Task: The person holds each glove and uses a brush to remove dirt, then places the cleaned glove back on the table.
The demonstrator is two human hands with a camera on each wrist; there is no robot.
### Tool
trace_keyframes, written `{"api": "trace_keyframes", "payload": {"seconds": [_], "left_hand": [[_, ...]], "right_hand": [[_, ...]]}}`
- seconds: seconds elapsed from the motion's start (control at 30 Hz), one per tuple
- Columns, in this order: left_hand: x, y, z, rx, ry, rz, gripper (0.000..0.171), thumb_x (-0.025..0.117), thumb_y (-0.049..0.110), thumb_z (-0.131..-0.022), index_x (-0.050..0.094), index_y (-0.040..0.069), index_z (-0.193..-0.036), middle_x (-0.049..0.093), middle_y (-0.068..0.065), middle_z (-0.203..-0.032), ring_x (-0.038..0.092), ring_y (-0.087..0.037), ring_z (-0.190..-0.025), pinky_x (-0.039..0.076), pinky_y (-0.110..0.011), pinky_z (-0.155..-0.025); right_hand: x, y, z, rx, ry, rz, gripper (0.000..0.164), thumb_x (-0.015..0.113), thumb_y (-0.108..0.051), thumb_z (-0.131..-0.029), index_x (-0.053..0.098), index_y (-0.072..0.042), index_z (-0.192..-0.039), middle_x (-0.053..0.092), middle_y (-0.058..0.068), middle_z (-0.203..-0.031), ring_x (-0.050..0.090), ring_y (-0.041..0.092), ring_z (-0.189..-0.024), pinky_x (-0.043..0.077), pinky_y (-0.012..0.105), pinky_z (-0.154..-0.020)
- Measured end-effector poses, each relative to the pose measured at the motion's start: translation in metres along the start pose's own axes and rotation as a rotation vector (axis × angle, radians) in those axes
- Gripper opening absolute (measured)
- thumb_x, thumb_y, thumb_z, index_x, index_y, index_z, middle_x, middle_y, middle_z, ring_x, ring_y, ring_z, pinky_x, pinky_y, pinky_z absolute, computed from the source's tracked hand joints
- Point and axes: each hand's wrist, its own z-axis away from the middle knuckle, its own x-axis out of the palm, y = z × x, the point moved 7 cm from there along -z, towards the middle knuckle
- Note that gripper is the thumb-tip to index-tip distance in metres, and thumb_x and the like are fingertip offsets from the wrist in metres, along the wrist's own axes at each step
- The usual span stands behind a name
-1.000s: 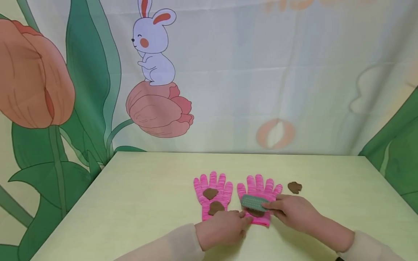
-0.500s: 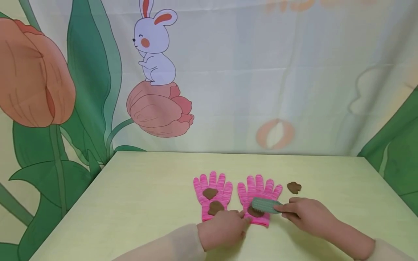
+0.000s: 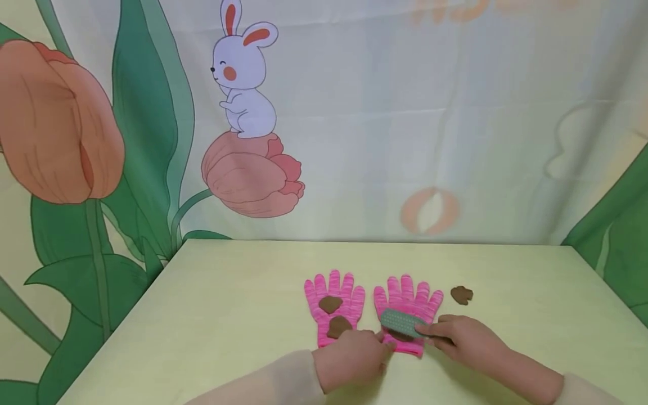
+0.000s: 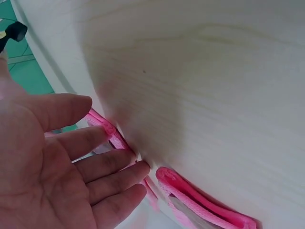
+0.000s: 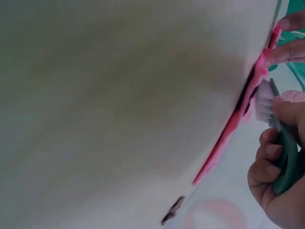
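Observation:
My right hand [image 3: 471,344] grips a green scrub brush [image 3: 399,322] by its handle, low over the right pink knit glove [image 3: 407,292]. Pale bristles [image 5: 263,104] face the glove in the right wrist view. Under the brush head, a brown patch [image 3: 401,336] on the palm is partly covered. With fingers extended, my left hand [image 3: 353,359] presses the left edge of that glove near its cuff. The left wrist view shows its fingers [image 4: 107,164] fairly straight. Beside it lies the left pink glove [image 3: 351,309], bearing two brown patches [image 3: 331,304], its cuff partly behind my left hand.
A loose brown piece [image 3: 462,295] lies on the pale table [image 3: 243,304], right of the gloves. Behind the table's far edge hangs a printed curtain [image 3: 354,140] with a rabbit and tulips.
The brush slid right across the right glove's palm, then back left with my right hand. My left hand stays by the cuff. The head view has shifted slightly.

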Motion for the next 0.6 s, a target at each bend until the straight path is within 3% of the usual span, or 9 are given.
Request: {"api": "trace_keyframes", "payload": {"seconds": [0.1,0.3,0.5,0.6], "left_hand": [[-0.002,-0.002,-0.001,-0.012,-0.012,0.000,0.043,0.059,0.034,-0.102,0.057,0.035,-0.145,0.065,0.010,-0.141,0.070,-0.012,-0.099,0.054,-0.028,-0.065],[-0.003,-0.005,-0.001,-0.030,-0.037,0.025,0.045,0.060,0.034,-0.102,0.055,0.036,-0.147,0.060,0.012,-0.147,0.071,-0.014,-0.106,0.057,-0.030,-0.071],[-0.001,-0.003,-0.002,-0.022,-0.025,0.018,0.045,0.060,0.034,-0.102,0.056,0.033,-0.147,0.064,0.008,-0.143,0.070,-0.014,-0.110,0.059,-0.030,-0.080],[-0.002,0.000,-0.002,-0.009,-0.010,-0.004,0.043,0.060,0.035,-0.102,0.058,0.031,-0.145,0.071,0.006,-0.133,0.071,-0.014,-0.102,0.058,-0.030,-0.078]], "right_hand": [[-0.001,0.011,0.013,0.020,0.002,-0.065,0.033,0.075,-0.013,-0.090,0.076,-0.013,-0.123,0.049,-0.016,-0.070,0.030,-0.008,-0.063,0.035,0.015,-0.056],[-0.010,0.016,0.026,-0.012,0.025,-0.070,0.032,0.076,-0.009,-0.088,0.077,-0.010,-0.120,0.047,-0.018,-0.070,0.028,-0.010,-0.063,0.034,0.014,-0.056],[-0.029,0.006,0.012,-0.057,0.157,0.000,0.029,0.078,-0.009,-0.086,0.079,-0.010,-0.115,0.050,-0.018,-0.070,0.028,-0.010,-0.063,0.033,0.014,-0.054],[-0.024,0.000,0.001,-0.069,0.156,0.009,0.028,0.077,-0.011,-0.088,0.079,-0.011,-0.116,0.056,-0.014,-0.072,0.031,-0.009,-0.064,0.034,0.014,-0.055]]}}
